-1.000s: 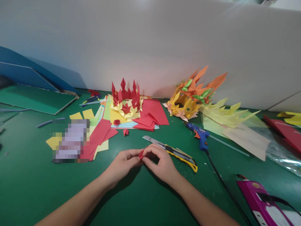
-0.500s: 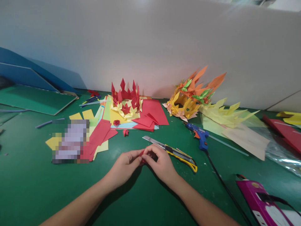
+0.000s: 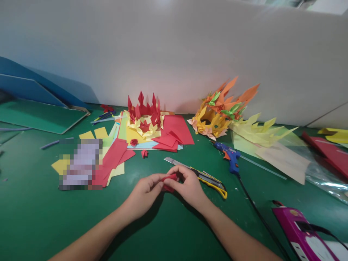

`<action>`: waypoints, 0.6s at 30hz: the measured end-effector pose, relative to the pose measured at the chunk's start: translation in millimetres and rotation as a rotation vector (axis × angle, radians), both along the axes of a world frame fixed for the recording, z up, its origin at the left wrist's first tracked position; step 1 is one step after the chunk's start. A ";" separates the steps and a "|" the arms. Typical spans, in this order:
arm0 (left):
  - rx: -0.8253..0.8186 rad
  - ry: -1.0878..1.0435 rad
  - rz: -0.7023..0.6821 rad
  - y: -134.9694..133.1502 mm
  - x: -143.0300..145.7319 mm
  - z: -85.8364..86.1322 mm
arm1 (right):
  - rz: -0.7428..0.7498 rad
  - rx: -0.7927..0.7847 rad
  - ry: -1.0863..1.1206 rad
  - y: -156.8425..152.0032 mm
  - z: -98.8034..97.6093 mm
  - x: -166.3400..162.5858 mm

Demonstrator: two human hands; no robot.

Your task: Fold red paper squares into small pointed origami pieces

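Observation:
Both hands meet over the green table (image 3: 32, 214), pinching a small folded piece of red paper (image 3: 168, 180). My left hand (image 3: 144, 194) grips its left end with closed fingers. My right hand (image 3: 187, 186) pinches it from the right, thumb and fingers pressed on the paper. Just behind my right hand lies a yellow utility knife (image 3: 202, 175) with its blade extended. Two tiny red folded pieces (image 3: 144, 153) sit beyond the hands.
A red and yellow paper crown (image 3: 144, 117) rests on a stack of coloured sheets (image 3: 176, 132). An orange and yellow paper crown (image 3: 217, 112) stands to the right. A blue glue gun (image 3: 230, 157) with a black cord, a magenta box (image 3: 299, 232) and red strips (image 3: 114, 157) lie around.
The hands have shifted slightly, and more of the red paper now shows between the fingertips as they work it. Nothing else on the table moved.

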State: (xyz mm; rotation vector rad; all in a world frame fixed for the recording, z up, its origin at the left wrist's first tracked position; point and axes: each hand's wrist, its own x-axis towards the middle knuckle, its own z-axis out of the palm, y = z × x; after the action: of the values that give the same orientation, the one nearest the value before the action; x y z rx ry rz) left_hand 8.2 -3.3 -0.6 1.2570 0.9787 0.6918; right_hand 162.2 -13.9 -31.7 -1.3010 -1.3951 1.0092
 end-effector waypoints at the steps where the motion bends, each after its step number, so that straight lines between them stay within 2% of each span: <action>1: -0.011 0.001 -0.005 -0.3 0.2 1.6 | 0.013 -0.009 0.003 -0.3 1.3 0.8; 6: -0.212 -0.128 -0.051 1.4 0.0 2.7 | 0.054 0.023 0.049 -2.3 4.7 1.9; 11: -0.367 -0.263 0.023 5.2 -0.6 -1.3 | 0.055 0.048 0.139 -0.4 1.9 1.7; 18: -0.346 -0.322 0.199 6.3 1.0 -0.3 | 0.073 0.103 0.269 2.5 -5.9 3.8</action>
State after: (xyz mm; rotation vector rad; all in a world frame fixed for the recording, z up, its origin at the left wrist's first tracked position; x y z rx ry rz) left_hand 9.2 3.0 -0.8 0.7258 0.9139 0.8103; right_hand 166.0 -11.4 -37.6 -1.0050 -1.2769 1.1022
